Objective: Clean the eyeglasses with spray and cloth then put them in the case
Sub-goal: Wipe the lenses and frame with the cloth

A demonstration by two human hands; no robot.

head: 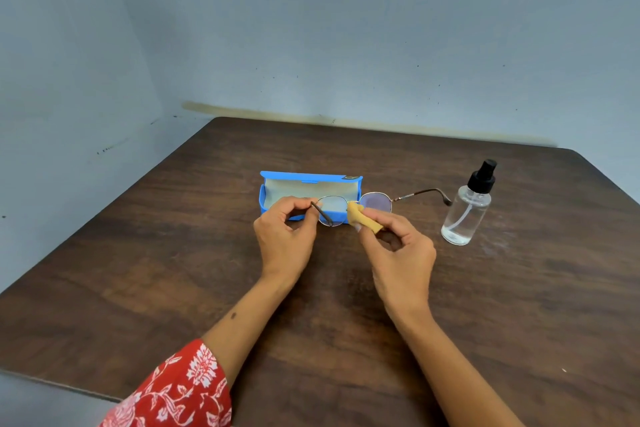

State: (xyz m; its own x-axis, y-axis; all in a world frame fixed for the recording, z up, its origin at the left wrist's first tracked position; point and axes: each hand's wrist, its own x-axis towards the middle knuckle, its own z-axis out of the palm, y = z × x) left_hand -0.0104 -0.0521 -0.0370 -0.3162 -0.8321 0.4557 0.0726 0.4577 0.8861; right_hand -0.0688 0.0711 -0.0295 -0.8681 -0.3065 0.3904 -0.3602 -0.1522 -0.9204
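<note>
Thin metal-framed eyeglasses (377, 200) are held above the table in front of the case. My left hand (285, 236) pinches the frame at its left hinge, with that temple arm folded toward me. My right hand (401, 253) grips a folded yellow cloth (360, 217), whose tip presses near the bridge between the two lenses. The other temple arm sticks out to the right toward the bottle. Behind the glasses, a blue case (308, 180) lies open, showing its pale lining. A clear spray bottle (467, 208) with a black pump stands upright on the right.
The dark wooden table (173, 270) fills the lower view, its left edge running diagonally. Grey walls close the back and left side. A red floral sleeve (173, 388) covers my left forearm near the bottom.
</note>
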